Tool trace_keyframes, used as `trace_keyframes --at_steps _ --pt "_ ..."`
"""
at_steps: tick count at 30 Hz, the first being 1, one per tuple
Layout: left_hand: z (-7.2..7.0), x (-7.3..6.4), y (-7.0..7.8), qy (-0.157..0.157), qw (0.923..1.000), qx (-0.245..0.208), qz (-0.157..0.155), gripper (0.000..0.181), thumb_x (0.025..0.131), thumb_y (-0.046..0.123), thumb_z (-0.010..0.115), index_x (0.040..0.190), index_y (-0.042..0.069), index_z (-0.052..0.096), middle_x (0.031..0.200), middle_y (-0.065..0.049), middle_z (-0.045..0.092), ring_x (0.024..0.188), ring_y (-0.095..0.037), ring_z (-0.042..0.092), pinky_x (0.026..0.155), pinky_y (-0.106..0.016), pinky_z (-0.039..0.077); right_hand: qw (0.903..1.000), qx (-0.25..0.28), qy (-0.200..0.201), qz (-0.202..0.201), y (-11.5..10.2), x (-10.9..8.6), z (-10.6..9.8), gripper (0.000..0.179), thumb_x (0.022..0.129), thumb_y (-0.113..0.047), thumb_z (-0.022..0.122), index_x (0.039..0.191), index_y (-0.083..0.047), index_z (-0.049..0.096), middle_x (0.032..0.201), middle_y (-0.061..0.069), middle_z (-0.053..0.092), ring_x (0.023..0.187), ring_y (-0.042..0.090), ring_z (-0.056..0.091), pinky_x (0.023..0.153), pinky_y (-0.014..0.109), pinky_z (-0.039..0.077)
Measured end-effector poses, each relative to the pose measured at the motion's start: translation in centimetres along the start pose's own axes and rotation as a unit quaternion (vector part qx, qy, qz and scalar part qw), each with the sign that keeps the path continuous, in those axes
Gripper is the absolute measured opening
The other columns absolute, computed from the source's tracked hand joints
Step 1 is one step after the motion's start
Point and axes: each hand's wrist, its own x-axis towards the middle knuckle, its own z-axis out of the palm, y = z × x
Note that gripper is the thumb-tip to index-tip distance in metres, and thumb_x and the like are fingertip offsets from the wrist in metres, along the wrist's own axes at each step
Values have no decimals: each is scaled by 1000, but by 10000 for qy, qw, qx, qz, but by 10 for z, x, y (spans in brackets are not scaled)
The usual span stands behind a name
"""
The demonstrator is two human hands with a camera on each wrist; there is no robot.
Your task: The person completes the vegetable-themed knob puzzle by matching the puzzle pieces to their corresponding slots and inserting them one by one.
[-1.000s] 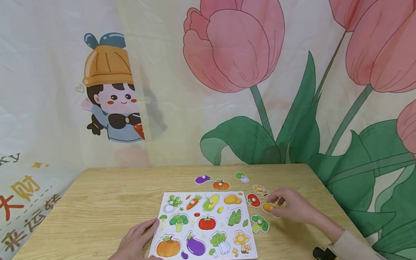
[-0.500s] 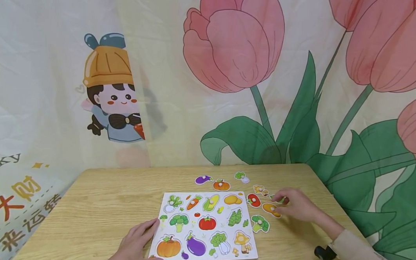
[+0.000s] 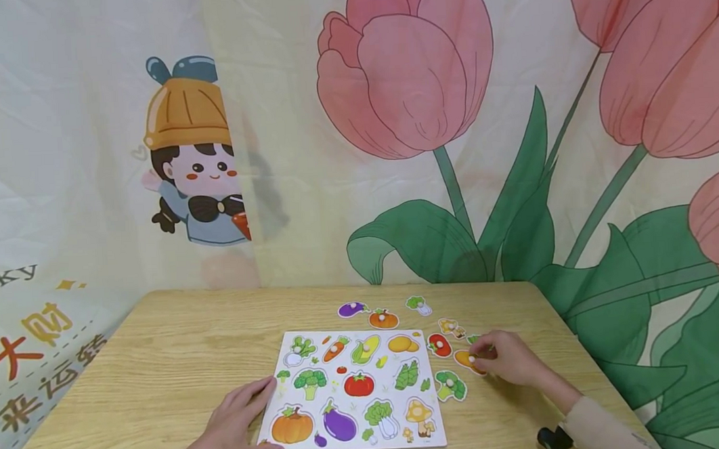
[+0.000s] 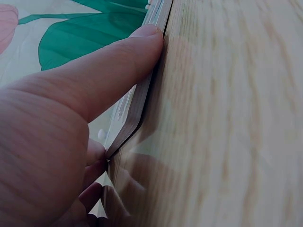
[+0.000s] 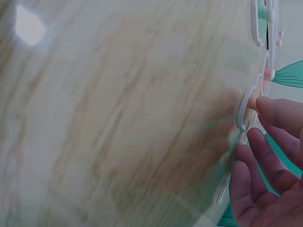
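Observation:
A white vegetable puzzle board [image 3: 338, 395] lies on the table, its upper row partly filled with knobbed pieces. My left hand [image 3: 226, 431] rests around its near left corner, thumb [image 4: 123, 56] along the front edge and fingers beside the left edge. Right of the board, my right hand [image 3: 511, 359] pinches the knob of an orange-yellow, potato-shaped puzzle piece [image 3: 462, 359] between thumb and index finger. In the right wrist view that piece [image 5: 243, 111] shows edge-on by the fingertips. A green piece [image 3: 472, 339] is mostly hidden behind the right hand.
Around the board lie a tomato piece [image 3: 439, 346], a broccoli piece [image 3: 450, 386], a mushroom piece [image 3: 450, 327], a bok choy piece [image 3: 419, 305], a pumpkin piece [image 3: 383, 319] and an eggplant piece [image 3: 352, 309]. A printed curtain [image 3: 295, 153] hangs behind the wooden table [image 3: 159, 357].
My right thumb and index finger have drawn together at the potato-shaped piece, which was partly covered, then more exposed. The left hand and board have stayed in place.

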Motion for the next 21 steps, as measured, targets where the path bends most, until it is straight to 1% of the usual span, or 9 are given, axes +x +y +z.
trace_keyframes --at_steps 4,10,13,17,21 --pt "-1 0 1 25 10000 -19 47 113 76 62 89 160 1 45 162 -15 44 142 -45 37 104 -71 37 10000 78 -26 37 -2 2 2 8 92 -9 83 97 -13 79 90 -3 66 81 15 55 66 25 50" --pt "-1 0 1 -13 10000 -34 11 113 76 63 88 160 1 45 163 -15 43 142 -45 37 105 -71 37 9996 208 -3 179 -3 2 5 7 92 -7 83 94 -12 78 89 -1 63 79 16 56 60 25 50" --pt "-1 0 1 0 10000 -42 3 114 75 63 89 160 1 45 163 -15 43 142 -45 38 105 -72 38 9996 189 28 219 -3 2 6 8 92 -7 83 93 -14 78 87 -1 63 78 16 55 60 25 49" --pt "-1 0 1 7 10000 -81 0 115 74 64 89 159 0 45 162 -16 44 142 -46 38 105 -73 37 9998 50 77 170 0 2 7 10 92 -9 83 90 -17 77 85 -3 62 78 15 53 62 26 46" --pt "-2 0 2 -59 9999 -146 -45 115 75 64 89 160 1 45 163 -16 43 142 -47 37 105 -73 36 9998 -48 72 180 0 1 7 11 93 -10 83 88 -18 76 84 -4 61 77 15 53 63 26 45"
